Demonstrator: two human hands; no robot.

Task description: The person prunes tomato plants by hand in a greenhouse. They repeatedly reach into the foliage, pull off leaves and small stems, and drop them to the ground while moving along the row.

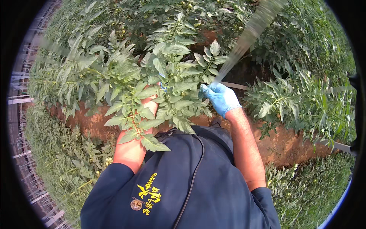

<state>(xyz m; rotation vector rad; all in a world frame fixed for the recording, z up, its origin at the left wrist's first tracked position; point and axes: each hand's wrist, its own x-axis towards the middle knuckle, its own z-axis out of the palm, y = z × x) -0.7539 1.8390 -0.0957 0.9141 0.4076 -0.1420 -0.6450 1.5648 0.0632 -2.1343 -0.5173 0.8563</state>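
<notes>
My right hand [224,98], in a light blue glove, has its fingers closed at the lower end of a pale translucent strip [247,37], which slants up to the top edge and looks blurred. Just left of that hand stands a leafy tomato plant [175,74], close in front of my body. My left hand [163,86] is mostly behind the leaves of this plant; only bits of blue glove and the bare forearm [130,148] show. Whether its fingers hold the stem cannot be seen. A leafy side shoot [135,120] hangs over the left forearm.
Dense tomato plants with some green fruit [189,5] fill the row ahead. More foliage [277,106] reaches in from the right. Reddish soil [91,121] runs across beneath me. A pale horizontal strap [236,85] passes behind my right hand. Along my shirt hangs a dark cord [197,169].
</notes>
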